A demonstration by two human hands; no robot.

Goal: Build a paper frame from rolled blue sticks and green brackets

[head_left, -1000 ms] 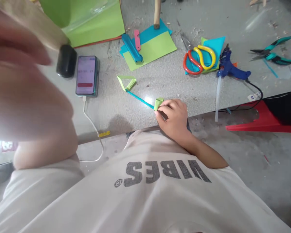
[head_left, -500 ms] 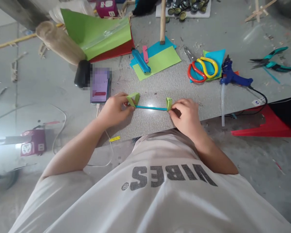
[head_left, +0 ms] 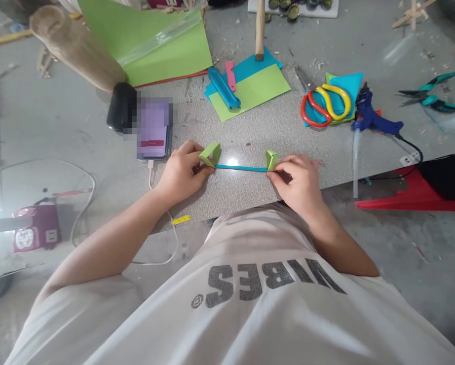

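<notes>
Left hand (head_left: 182, 170): shifted most since the earliest frame, from a raised blur near the camera down to the paper's left end; the strip swung from slanted to nearly level.
Left fingers: your thumb and fingertips pinch the left green fold (head_left: 209, 149) low, by its joint with the strip.
Right hand (head_left: 298, 177): your thumb and fingertips pinch the right green fold (head_left: 271, 160) at its lower end.
Blue strip (head_left: 242, 168): runs between both folds, between your hands, close to the desk (head_left: 250, 129); can't tell if it touches along its length.
Paper feel: looks very light; folds probably springy but easily crushed, strip thin and bendable. Not likely slippery.
Best hold: low at the joints, light pinch, both ends supported; squeezing the fold walls could flatten them. Glue set: can't tell.
Phone (head_left: 154, 134): just beyond your left hand, cable plugged in.
Blue cutter (head_left: 224, 88): past the strip, on green and blue paper (head_left: 263, 91).
Scissors (head_left: 328, 106): beyond your right hand, over more coloured paper.
Glue gun (head_left: 372, 117): right of the scissors, clear stick poking over the desk edge.
Pliers (head_left: 425, 95): farther right, handles spread.
</notes>
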